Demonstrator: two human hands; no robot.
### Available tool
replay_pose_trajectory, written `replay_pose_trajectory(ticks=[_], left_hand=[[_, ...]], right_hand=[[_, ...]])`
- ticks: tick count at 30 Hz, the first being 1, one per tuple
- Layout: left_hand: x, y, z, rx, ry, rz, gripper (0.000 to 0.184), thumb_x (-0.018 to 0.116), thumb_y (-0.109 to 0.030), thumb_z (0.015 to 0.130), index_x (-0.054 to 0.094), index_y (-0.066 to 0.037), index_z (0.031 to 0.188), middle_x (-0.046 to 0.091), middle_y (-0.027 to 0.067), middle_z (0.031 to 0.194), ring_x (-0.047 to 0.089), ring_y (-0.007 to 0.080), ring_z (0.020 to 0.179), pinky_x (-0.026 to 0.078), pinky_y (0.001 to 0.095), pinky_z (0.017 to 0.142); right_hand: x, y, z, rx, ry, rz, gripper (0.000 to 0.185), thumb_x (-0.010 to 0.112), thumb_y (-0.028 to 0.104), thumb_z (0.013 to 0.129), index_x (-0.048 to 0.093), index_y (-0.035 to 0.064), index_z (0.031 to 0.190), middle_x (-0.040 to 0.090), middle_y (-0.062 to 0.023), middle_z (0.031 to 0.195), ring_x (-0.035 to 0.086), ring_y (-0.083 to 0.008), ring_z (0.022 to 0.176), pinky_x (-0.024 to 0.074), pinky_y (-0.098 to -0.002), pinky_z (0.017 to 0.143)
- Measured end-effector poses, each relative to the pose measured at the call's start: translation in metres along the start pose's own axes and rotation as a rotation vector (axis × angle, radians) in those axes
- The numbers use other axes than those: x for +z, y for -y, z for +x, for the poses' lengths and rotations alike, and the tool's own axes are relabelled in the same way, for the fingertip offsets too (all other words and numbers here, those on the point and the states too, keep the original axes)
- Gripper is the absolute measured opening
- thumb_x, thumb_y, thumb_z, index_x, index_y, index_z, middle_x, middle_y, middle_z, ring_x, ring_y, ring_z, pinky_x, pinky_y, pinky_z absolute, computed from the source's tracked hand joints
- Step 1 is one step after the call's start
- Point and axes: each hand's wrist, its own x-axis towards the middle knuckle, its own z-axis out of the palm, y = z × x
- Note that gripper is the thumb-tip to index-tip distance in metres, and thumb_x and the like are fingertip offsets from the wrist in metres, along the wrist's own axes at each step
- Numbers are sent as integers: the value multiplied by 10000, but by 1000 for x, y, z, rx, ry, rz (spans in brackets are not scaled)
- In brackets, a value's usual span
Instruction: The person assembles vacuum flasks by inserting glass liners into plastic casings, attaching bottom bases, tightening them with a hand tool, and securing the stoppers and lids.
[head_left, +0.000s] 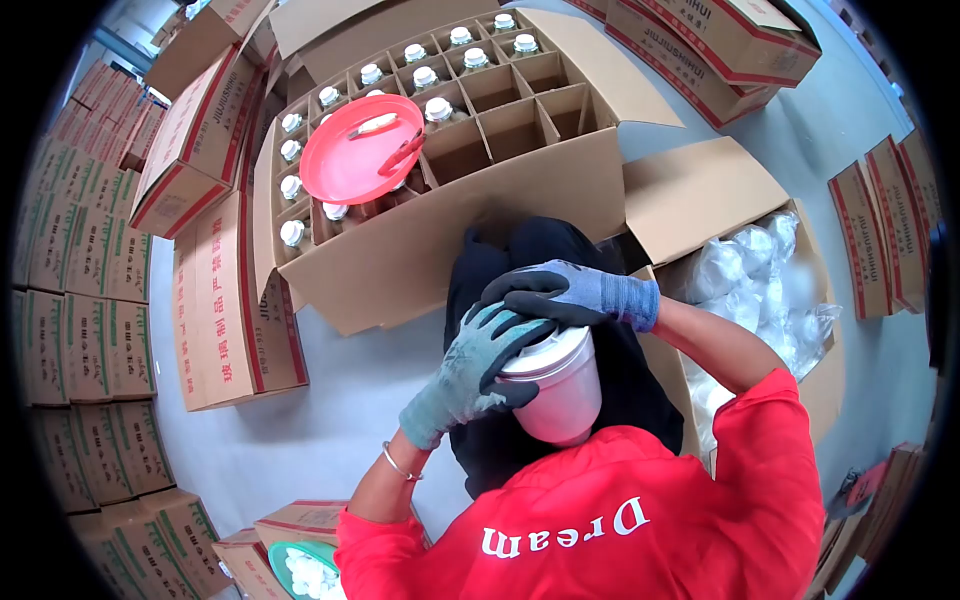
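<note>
A white lidded tub (553,390) rests upright in the lap, against the red shirt. My left hand (478,365), in a green-grey glove with dark fingertips, wraps round the tub's lid and side. Over the top of the lid lies my right hand (570,292), in a blue-grey glove, its fingers meeting those of the left. In front stands an open divided carton (440,220) with several white-capped bottles (438,109) in its cells. A red round tray (345,165) sits on the bottles, holding a small light-handled tool (374,126) and a red item (402,155).
To the right is an open box (822,385) of plastic-wrapped items (750,285). Closed cartons (235,300) stand on the left, with tall carton stacks (85,340) beyond. More cartons (710,45) lie at the back right. A green basin (283,565) of white pieces stands at the bottom left.
</note>
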Motion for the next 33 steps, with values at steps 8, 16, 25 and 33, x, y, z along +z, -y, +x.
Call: replay_pose_trajectory(ticks=[8,16,25,33], left_hand=[[68,-92,17,-366,-336,606,801,647,-571,820,492,-6,1365,560,220,1228,541,377,1153,339,552,1038],[20,-8,-14,48,-253,-107,476,647,-315,881,611,-29,1258,620,168,1237,565,339,1192,383,428,1074],[102,-3,-3,-231,-665,187,390,646,-80,887,569,12,1258,578,165,1300,539,337,1237,399,413,1071],[111,21,-39,-821,-37,-1392,378,686,-237,929,611,-4,1217,676,45,1057,625,97,959,504,246,862]], right_hand=[[-2,-12,39,-21,175,22,347,618,286,965,660,26,1191,716,-90,1086,654,-147,953,519,-311,850],[6,-1,-18,-53,-57,-211,364,573,259,975,611,14,1241,653,-143,1187,630,-260,1089,476,-360,981],[80,38,-218,376,-658,-618,424,639,207,865,566,27,1242,574,-215,1219,611,-397,1017,520,-451,852],[99,-1,-232,190,-771,-436,470,534,256,940,507,22,1346,413,-251,1431,416,-446,1299,353,-468,1085]])
